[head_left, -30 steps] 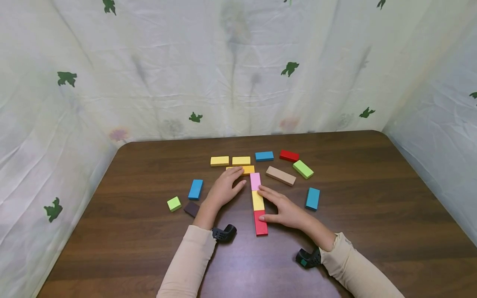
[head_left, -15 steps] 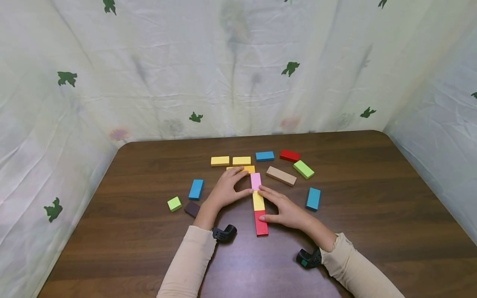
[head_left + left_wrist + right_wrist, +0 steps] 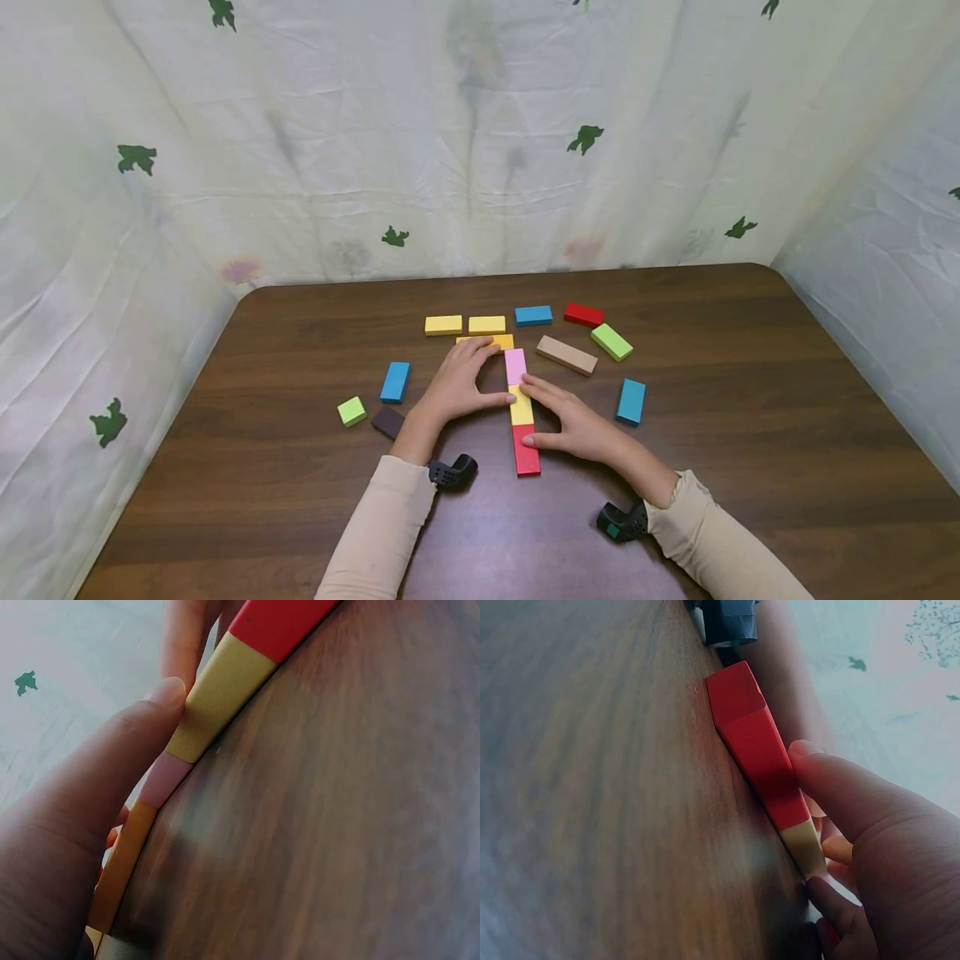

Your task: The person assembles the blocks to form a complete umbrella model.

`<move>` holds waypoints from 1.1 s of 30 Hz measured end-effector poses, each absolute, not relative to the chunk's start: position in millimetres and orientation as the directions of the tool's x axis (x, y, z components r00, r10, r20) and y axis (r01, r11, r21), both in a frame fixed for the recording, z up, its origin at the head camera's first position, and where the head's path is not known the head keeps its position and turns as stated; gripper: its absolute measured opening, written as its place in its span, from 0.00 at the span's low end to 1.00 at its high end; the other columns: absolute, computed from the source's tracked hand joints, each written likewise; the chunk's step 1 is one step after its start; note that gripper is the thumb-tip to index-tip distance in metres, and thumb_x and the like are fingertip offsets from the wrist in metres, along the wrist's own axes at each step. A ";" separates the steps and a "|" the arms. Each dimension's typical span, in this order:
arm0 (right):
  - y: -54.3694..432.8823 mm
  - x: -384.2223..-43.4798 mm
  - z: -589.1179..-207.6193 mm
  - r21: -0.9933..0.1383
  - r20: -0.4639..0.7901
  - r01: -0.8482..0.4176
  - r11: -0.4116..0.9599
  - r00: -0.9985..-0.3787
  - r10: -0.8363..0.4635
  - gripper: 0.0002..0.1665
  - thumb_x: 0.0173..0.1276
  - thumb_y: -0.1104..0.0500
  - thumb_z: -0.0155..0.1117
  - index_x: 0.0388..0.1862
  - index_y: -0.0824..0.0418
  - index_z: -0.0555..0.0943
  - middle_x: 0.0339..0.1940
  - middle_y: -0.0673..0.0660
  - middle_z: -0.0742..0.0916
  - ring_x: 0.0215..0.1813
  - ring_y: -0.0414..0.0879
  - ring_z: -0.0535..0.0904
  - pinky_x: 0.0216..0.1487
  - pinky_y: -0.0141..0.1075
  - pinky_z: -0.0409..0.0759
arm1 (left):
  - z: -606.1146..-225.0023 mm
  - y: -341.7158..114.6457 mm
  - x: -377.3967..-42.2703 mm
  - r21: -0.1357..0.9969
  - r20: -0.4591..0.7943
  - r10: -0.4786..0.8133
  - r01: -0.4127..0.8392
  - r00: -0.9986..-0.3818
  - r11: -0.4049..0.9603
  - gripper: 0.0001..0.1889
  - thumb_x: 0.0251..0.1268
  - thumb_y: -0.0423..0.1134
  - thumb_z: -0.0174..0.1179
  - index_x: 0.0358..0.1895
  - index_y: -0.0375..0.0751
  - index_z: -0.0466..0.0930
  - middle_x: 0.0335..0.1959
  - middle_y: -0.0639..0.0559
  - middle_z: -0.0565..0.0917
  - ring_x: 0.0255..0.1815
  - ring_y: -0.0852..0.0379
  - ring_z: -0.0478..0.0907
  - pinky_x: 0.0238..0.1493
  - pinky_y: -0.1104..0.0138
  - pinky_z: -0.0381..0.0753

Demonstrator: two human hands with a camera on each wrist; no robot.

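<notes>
On the wooden table, a pink block (image 3: 514, 363), a yellow block (image 3: 522, 412) and a red block (image 3: 527, 460) lie end to end in a column. An orange-yellow block (image 3: 506, 342) lies crosswise at its far end. My left hand (image 3: 453, 385) has its fingertips over the orange-yellow block, hiding part of it, and its thumb at the yellow block's upper edge (image 3: 214, 697). From the other side, my right hand (image 3: 576, 425) rests its thumb on the red block (image 3: 756, 761), with its fingertips where pink and yellow meet. Both hands are spread, with fingers extended or lightly bent.
Behind the column lie two more yellow blocks (image 3: 443, 325), a blue block (image 3: 533, 316) and a red block (image 3: 583, 314). To the right are a tan block (image 3: 566, 356), a green block (image 3: 612, 342) and a blue block (image 3: 631, 402); blue (image 3: 394, 382), green (image 3: 351, 411) and dark (image 3: 387, 422) blocks lie left.
My left thumb has swung out from beside the pink block and down toward me, to the yellow block. The right hand and all the blocks stay where they were.
</notes>
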State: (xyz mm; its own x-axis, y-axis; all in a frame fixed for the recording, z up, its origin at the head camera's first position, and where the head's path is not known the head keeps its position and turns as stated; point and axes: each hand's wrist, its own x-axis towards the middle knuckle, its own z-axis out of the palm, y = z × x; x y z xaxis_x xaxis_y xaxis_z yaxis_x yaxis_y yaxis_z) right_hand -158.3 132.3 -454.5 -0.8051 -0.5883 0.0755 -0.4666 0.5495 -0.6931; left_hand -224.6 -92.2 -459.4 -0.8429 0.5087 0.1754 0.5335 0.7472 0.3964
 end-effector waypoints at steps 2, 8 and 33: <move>132.3 -158.2 -454.1 -0.696 0.076 -0.465 0.547 -0.806 -0.587 0.45 0.55 0.38 0.61 0.68 0.56 0.61 0.69 0.50 0.60 0.68 0.48 0.54 0.61 0.52 0.57 | -459.5 -92.0 -224.5 0.395 0.172 0.508 0.532 -0.844 0.749 0.46 0.40 0.70 0.57 0.63 0.46 0.65 0.64 0.51 0.61 0.65 0.54 0.52 0.66 0.58 0.42; 133.1 -159.3 -452.2 -0.722 0.070 -0.434 0.539 -0.821 -0.567 0.44 0.57 0.39 0.60 0.68 0.54 0.59 0.70 0.49 0.59 0.68 0.46 0.54 0.61 0.51 0.58 | -460.8 -92.0 -224.8 0.389 0.161 0.505 0.525 -0.848 0.757 0.46 0.41 0.71 0.57 0.64 0.47 0.64 0.64 0.52 0.61 0.66 0.55 0.51 0.66 0.58 0.41; 161.9 -181.9 -438.4 -0.678 0.239 -0.353 0.645 -0.935 -0.262 0.42 0.55 0.53 0.68 0.65 0.63 0.61 0.64 0.60 0.67 0.64 0.54 0.59 0.60 0.51 0.59 | -459.9 -92.4 -224.4 0.398 0.142 0.502 0.514 -0.853 0.760 0.47 0.40 0.71 0.57 0.65 0.47 0.63 0.65 0.52 0.61 0.66 0.55 0.51 0.66 0.60 0.40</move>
